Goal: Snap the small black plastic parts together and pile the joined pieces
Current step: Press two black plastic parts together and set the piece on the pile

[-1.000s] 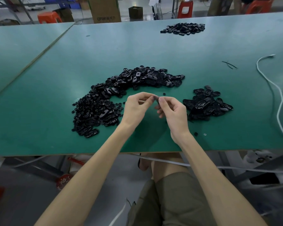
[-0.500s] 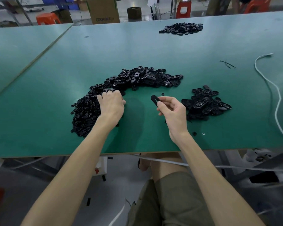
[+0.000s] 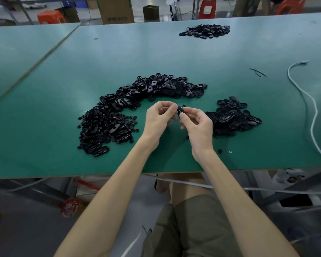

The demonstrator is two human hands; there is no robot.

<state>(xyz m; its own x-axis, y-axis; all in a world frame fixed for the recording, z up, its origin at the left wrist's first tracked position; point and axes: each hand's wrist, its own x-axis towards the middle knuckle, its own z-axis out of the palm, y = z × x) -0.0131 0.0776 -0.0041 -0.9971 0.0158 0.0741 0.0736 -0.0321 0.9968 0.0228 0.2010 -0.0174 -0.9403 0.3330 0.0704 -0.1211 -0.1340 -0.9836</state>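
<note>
Above the green table (image 3: 119,58), between the curved heap of loose parts (image 3: 130,102) and the smaller pile (image 3: 232,115) at the right, a small black part (image 3: 180,110) is pinched by the right hand (image 3: 197,125). It is met by the curled fingertips of the left hand (image 3: 158,119), which are pressed against it.

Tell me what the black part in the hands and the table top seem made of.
The black part: probably moulded plastic, slightly glossy, like the piled pieces showing glints. The table top: matte green sheet, perhaps over board; front edge looks brown.
</note>
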